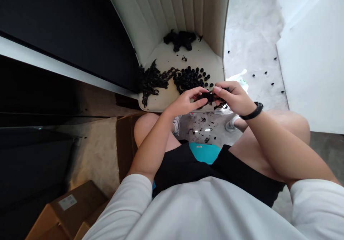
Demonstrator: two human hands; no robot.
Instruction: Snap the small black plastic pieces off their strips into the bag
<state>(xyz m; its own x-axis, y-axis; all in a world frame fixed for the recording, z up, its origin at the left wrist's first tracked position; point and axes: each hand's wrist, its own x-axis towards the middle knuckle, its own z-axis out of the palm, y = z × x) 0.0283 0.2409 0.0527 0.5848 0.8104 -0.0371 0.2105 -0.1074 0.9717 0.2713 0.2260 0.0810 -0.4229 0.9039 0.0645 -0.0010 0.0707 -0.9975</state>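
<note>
My left hand (188, 102) and my right hand (233, 95) meet above the front edge of a cream padded chair seat (163, 103). Between their fingers is a small black rubbery piece (209, 96), pinched from both sides; its exact kind is unclear. Thin black lattice scrap (220, 106) hangs below my right fingers. Just beyond my left hand lies a pile of small round black parts (188, 79), some with holes. Tangled black webbing-like scrap (152, 78) spreads on the seat's left side. A lumpy black heap (180, 40) rests against the backrest.
Several black bits (266, 72) dot the floor at the right, and scraps (206, 139) lie between my feet. A white plastic bag (240, 78) sits beside the seat. Cardboard boxes (77, 200) stand lower left. A dark panel (67, 28) borders the left; a white panel (314, 60) the right.
</note>
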